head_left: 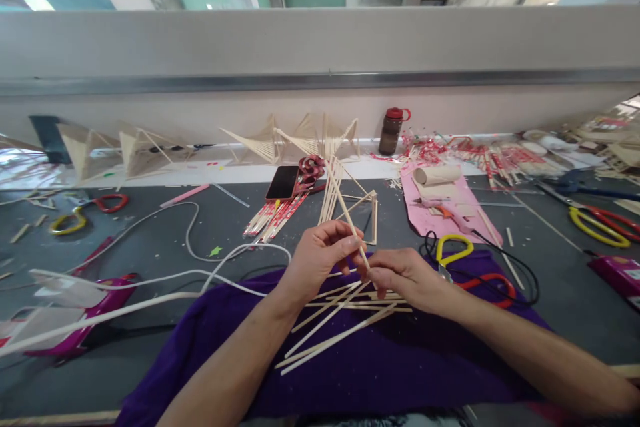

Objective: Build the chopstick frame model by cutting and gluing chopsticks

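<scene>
My left hand [320, 257] and my right hand [405, 277] meet over a purple cloth [380, 360] at the table's near edge. Both pinch the lower ends of a bundle of thin wooden sticks [340, 204] that rises and leans away from me. Several loose sticks [340, 320] lie fanned out on the cloth just beneath my hands. A small glued frame of sticks [370, 214] stands on the table right behind the bundle.
Yellow and red scissors [463, 260] lie right of my hand, with a glue gun [445, 208] on a pink sheet [425, 220]. A phone [283, 182], wrapped chopsticks [273, 217], white cables [200, 267], stick models [300, 137] and a bottle [393, 130] sit farther back.
</scene>
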Demonstrator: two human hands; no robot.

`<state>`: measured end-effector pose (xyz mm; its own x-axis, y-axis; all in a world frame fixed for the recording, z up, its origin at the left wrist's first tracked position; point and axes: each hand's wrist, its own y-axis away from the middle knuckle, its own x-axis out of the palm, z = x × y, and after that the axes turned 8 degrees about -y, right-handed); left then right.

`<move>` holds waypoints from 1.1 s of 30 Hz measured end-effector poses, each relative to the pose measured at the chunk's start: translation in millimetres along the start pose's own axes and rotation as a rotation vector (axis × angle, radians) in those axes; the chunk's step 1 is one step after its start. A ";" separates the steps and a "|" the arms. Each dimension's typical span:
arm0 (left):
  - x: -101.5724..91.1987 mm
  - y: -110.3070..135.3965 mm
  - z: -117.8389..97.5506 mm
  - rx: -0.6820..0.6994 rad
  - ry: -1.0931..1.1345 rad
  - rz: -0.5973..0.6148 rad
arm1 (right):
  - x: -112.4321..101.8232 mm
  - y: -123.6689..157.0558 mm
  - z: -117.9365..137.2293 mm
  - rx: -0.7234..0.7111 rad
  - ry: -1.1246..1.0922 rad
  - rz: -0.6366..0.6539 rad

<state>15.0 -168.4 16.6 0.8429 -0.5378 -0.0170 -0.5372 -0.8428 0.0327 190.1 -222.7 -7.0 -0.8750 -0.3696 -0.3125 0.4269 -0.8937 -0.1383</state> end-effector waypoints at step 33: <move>-24.7 -15.6 40.8 -0.016 0.125 -0.224 | 16.2 5.1 -25.9 -0.117 0.226 -0.056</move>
<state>1.3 -142.8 -24.3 0.9386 -0.3308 0.0979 -0.3371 -0.9397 0.0577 184.0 -226.6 -37.1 -0.8304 -0.2424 -0.5016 0.4141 -0.8709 -0.2647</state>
